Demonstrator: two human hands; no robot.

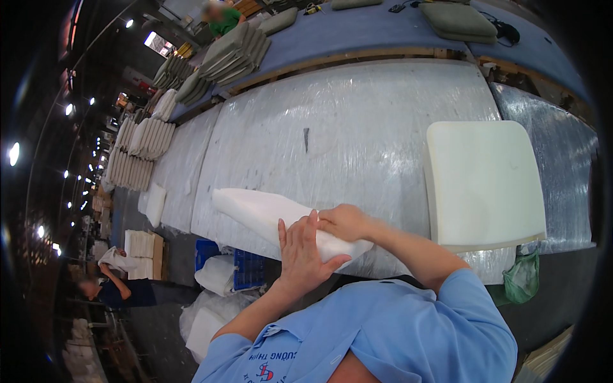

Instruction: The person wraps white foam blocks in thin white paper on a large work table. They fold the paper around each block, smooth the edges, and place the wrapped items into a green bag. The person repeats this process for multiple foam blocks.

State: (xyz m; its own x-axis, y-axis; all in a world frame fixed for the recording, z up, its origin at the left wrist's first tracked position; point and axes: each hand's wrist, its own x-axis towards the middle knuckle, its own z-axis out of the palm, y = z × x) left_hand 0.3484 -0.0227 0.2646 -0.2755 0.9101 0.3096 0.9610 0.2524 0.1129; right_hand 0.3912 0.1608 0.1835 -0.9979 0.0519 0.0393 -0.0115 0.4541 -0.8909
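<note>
A long white cushion pad [258,207] lies slantwise at the near edge of the plastic-covered table [332,127]. My left hand [299,252] rests against its near side, fingers stretched out and thumb spread away. Just to the right, my right hand [345,222] is closed at the pad's upper edge, with its fingertips partly hidden. The pad's right end shows beneath both hands. Off to the right, a thick square stack of white foam [486,182] with rounded corners lies on the same table.
Behind runs a blue-topped table [357,32] with stacks of grey-green cushions [236,54]. White cushions [140,147] are piled at the left. Blue crates [249,268] and plastic-bagged white pieces stand on the floor. A green bag [522,277] hangs at the right. Two other people work farther off.
</note>
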